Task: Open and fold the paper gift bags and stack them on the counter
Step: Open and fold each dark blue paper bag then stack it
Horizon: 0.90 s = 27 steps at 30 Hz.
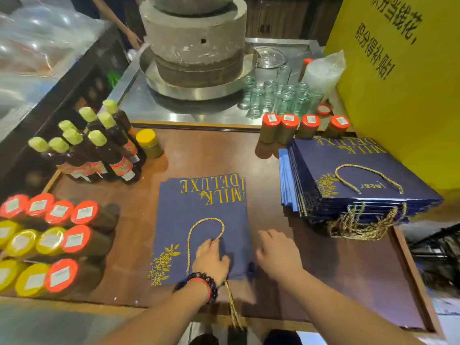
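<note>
A flat blue bag (pixel 199 220) lies in the middle of the brown counter (pixel 336 270), its long side running away from the person, its rope handle end near them. The left hand (pixel 210 257) presses flat on it, and the right hand (pixel 276 255) rests open at its edge. A pile of bags (pixel 348 180) sits to the right, beside a yellow sign (pixel 410 95).

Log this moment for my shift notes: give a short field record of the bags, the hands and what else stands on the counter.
bag in work: navy gift bag, flat on the brown counter, gold rope handle on top
left hand: rests on the bag near the handle, fingers relaxed
right hand: at the bag's right edge, fingers spread
stack: flat navy bags, right of the bag
nearby: dark bottles; red-capped jars
</note>
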Each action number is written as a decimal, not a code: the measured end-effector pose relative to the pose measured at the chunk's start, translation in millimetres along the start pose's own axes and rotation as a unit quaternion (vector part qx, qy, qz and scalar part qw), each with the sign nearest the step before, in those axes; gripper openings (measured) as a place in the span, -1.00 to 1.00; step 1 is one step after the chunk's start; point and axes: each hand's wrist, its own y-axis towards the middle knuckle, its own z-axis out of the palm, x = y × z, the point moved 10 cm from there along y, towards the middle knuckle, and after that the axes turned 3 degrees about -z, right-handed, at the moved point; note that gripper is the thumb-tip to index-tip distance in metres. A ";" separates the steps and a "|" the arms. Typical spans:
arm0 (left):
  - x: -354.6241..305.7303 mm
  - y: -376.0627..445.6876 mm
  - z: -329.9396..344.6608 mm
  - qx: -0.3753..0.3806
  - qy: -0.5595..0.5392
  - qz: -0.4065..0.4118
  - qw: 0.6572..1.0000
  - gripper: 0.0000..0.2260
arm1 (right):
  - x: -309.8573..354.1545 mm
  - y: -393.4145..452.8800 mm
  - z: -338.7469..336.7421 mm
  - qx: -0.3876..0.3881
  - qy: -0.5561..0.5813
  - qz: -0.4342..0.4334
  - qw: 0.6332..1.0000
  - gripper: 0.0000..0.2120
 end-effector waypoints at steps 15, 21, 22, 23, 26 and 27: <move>179.8 -22.5 -43.0 0.066 -0.020 -0.113 0.991 -0.34 | 53.9 -30.0 99.0 0.113 0.256 0.274 0.920 -0.35; 179.8 -27.5 -75.7 0.029 0.090 -0.099 0.991 -0.19 | 44.3 -38.8 74.3 0.029 0.363 0.316 0.876 -0.56; 178.1 -28.0 -85.3 0.026 0.106 -0.090 0.990 -0.17 | 43.4 -40.4 70.4 0.023 0.375 0.319 0.870 -0.63; 176.6 -28.9 -95.3 0.025 0.114 -0.084 0.990 -0.15 | 44.0 -42.9 65.8 0.020 0.390 0.322 0.862 -0.71; 166.5 -33.2 -125.1 0.019 0.124 -0.062 0.990 -0.15 | 43.8 -45.7 52.4 0.005 0.446 0.319 0.836 -0.88; 161.2 -35.3 -132.9 0.021 0.123 -0.052 0.991 -0.17 | 45.2 -47.3 42.8 -0.001 0.458 0.315 0.831 -0.91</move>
